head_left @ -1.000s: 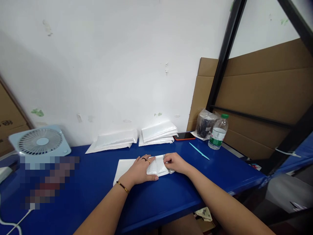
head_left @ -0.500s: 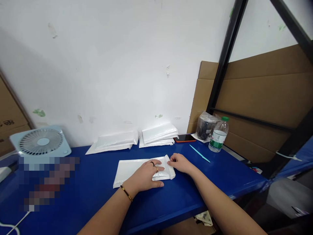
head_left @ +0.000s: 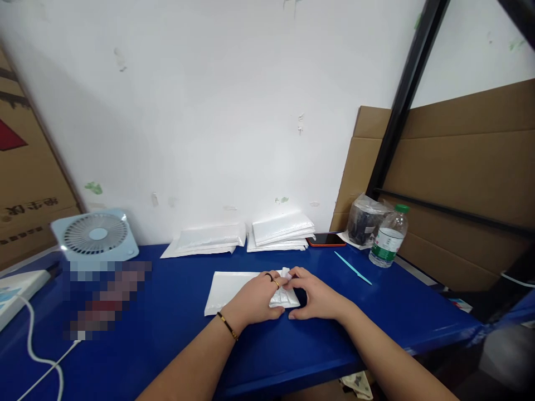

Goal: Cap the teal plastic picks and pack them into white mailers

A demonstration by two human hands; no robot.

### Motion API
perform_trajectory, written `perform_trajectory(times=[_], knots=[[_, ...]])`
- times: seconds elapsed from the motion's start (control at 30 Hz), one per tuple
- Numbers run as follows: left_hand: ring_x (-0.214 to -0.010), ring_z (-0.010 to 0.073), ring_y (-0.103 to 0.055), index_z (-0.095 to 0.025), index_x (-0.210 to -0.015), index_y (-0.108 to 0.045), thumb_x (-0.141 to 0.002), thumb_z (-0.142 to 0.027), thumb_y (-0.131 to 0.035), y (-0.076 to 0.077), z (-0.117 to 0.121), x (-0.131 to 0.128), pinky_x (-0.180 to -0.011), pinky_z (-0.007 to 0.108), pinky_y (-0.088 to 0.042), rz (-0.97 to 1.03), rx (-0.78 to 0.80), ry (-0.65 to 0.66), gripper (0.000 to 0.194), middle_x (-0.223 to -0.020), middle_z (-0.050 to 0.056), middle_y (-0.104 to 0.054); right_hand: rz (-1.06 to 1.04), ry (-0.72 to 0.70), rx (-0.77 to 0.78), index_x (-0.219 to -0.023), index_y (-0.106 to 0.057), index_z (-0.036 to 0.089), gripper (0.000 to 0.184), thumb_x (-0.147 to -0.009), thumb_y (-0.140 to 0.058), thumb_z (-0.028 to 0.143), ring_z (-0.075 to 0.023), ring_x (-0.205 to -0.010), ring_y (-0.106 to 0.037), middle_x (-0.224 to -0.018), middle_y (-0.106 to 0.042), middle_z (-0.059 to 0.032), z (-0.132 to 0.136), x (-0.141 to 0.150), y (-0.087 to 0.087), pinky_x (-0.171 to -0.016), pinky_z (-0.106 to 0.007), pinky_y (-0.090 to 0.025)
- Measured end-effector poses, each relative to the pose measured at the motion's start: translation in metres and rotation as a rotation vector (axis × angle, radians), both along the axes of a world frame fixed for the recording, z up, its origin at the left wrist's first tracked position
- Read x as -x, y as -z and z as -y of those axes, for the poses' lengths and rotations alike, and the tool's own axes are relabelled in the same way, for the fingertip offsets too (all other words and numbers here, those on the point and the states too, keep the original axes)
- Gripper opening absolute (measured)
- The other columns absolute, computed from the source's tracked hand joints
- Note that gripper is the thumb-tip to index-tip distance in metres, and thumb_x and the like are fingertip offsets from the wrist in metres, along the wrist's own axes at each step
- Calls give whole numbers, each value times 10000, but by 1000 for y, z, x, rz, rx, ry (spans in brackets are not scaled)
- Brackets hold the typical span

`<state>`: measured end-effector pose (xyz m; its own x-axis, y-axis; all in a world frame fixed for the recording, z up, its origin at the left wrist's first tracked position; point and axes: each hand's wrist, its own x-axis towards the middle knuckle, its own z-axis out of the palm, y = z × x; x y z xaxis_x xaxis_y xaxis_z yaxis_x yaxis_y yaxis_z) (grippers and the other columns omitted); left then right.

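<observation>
A white bubble mailer (head_left: 229, 287) lies flat on the blue table (head_left: 175, 312) in front of me. My left hand (head_left: 259, 298) rests on its right half, fingers stretched over the top and thumb along the near edge. At the mailer's right end, my right hand (head_left: 315, 292) has curled fingertips on the raised, crumpled flap. Its thumb is apart from those fingers, by the near right corner. The two hands' fingertips meet there and partly hide the flap.
Against the wall lie two stacks of white mailers, a left stack (head_left: 207, 239) and a right stack (head_left: 282, 231). Nearby are a phone (head_left: 326, 240), a turquoise knife-shaped tool (head_left: 353, 267), a bottle (head_left: 388, 239) and a wrapped dark object (head_left: 363, 223). A fan (head_left: 98, 234) stands left.
My right hand has spread its thumb toward the near corner, its fingers now closer to my left hand. The mailer's flap looks more bunched up. The view has turned slightly left.
</observation>
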<state>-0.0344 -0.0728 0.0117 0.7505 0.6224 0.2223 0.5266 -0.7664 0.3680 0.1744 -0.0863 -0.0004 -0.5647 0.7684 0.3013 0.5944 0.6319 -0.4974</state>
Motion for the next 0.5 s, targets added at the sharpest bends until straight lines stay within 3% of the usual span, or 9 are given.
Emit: perform_trajectory(times=[0.1,0.2,0.3,0.37,0.5], knots=[[-1027,229,-520,-247,-1240,-467,-664,-336,-639,-7,0,7,-907,334,-413,79,51,-12,607,-1181,60,-512,113,68,-154,-1071,-596,201,393,-678,-605,198,-236,-1033,-480,-1091,-531,-93,5,10,7,-887,-342,-401],[-1099,232,-489,-233,-1209,-504,-706,-408,-617,-19,-8,27,-958,343,-379,299,57,-129,545,-1204,61,-524,191,86,-269,-1062,-582,180,376,-710,-478,103,-239,-1007,-502,-1034,-576,-107,-2,18,14,-891,-367,-384],[-1019,216,-542,-210,-1167,-533,-749,-443,-574,-29,-26,57,-897,348,-413,623,102,-356,481,-1100,75,-588,164,103,-295,-1030,-560,198,339,-727,-441,103,-210,-876,-543,-907,-606,-74,-12,20,13,-819,-339,-402],[-941,196,-574,-192,-1116,-555,-750,-453,-564,-31,-41,78,-842,336,-436,887,149,-517,449,-1042,73,-611,87,149,-230,-1040,-517,221,315,-739,-457,149,-168,-703,-539,-791,-586,-29,-20,23,9,-685,-283,-417],[-968,179,-565,-190,-1061,-554,-745,-456,-528,-23,-66,118,-801,304,-436,1378,156,-840,414,-1018,54,-605,-203,292,-133,-1121,-408,231,332,-790,-436,245,-104,-456,-366,-612,-434,46,-38,44,-9,-478,-228,-312]])
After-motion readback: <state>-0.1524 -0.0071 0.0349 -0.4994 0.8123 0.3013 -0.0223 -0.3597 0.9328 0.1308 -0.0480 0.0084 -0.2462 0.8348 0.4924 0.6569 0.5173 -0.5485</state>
